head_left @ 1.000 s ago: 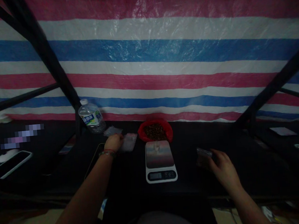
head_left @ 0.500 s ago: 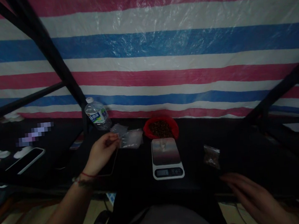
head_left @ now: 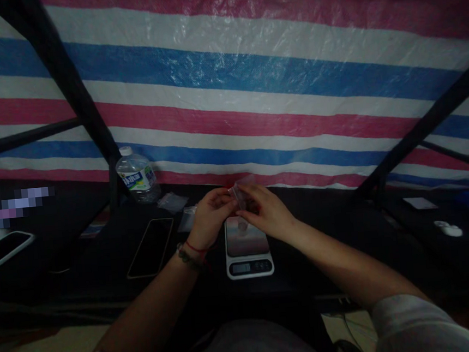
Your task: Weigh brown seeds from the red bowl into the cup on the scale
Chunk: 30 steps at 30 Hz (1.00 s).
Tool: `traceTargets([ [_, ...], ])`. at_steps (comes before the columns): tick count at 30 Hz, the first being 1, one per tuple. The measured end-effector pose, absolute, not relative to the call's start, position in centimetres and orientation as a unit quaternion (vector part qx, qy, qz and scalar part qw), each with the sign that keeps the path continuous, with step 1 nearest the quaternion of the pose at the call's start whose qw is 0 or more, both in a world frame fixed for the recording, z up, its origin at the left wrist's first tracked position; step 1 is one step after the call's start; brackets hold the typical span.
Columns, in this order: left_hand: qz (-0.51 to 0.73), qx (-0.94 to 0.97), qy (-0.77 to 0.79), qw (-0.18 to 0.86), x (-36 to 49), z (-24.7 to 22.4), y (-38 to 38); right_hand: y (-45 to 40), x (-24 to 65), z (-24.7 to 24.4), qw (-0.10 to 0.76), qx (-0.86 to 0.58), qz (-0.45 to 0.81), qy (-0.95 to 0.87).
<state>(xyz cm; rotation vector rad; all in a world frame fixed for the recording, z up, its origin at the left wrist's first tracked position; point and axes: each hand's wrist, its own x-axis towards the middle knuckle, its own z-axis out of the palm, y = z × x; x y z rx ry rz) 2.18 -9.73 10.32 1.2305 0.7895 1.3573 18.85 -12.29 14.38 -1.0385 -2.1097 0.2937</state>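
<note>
Both hands meet just above the back edge of a digital kitchen scale (head_left: 247, 240). My left hand (head_left: 213, 213) pinches one side of a small clear plastic bag (head_left: 240, 196), and my right hand (head_left: 264, 209) grips the other side. The bag looks upright; no contents can be made out in it. Behind the hands only a sliver of the red bowl (head_left: 230, 187) shows, the rest being covered. Left of the scale lie more clear plastic bags (head_left: 186, 219), partly hidden by my left hand.
A plastic bottle (head_left: 138, 176) stands at the back left beside a black metal post (head_left: 90, 117). A dark phone (head_left: 150, 248) lies left of the scale, and a white-edged phone (head_left: 5, 252) farther left. White items (head_left: 448, 228) are at the right. Striped sheeting (head_left: 252, 97) hangs behind.
My left hand has moved right from the bags, carrying one over the scale. My right hand has come up from the lower right to hold it too. The view has shifted.
</note>
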Motion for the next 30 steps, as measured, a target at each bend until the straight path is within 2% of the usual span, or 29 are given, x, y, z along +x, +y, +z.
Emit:
traceTargets([
  [8,0.528,0.569,0.337,0.532,3.8,9.1,-5.8,-7.8,18.9,11.1,0.385,-0.446,0.138,-0.796],
  [14,0.553,0.608,0.349,0.45,4.6,7.9,-1.3,-4.3,20.2,10.1,0.436,-0.49,0.137,-0.743],
  [22,0.554,0.616,0.329,0.453,4.4,6.1,0.5,-1.0,21.3,8.4,0.384,-0.478,0.288,-0.735],
  [30,0.611,0.571,0.378,0.397,3.4,2.5,0.4,0.6,19.2,7.0,0.407,-0.54,0.088,-0.732],
])
